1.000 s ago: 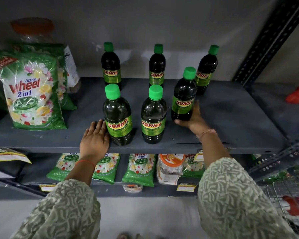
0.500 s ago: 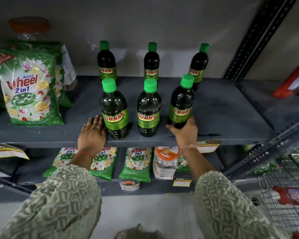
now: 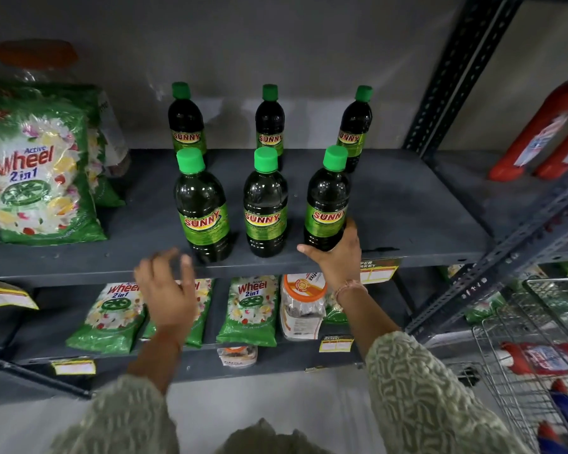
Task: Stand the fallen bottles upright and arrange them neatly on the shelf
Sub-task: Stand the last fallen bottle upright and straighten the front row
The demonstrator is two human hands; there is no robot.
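The right hand (image 3: pixel 336 257) grasps the base of the front right bottle (image 3: pixel 326 204), which stands upright at the front edge of the grey shelf (image 3: pixel 407 217). The left hand (image 3: pixel 168 290) hangs blurred and empty, fingers spread, just before that edge, near the front left bottle (image 3: pixel 201 208). Between these stands the front middle bottle (image 3: pixel 265 204), and three more bottles (image 3: pixel 269 126) stand upright behind in a row.

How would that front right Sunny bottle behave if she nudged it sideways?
The front right bottle looks nearly full of dark liquid, so it probably feels heavy for its size. Tall with a narrow base, it may tip if pushed near the green cap; low down, where the right hand cups it, it should slide. Its smooth plastic could be slippery.
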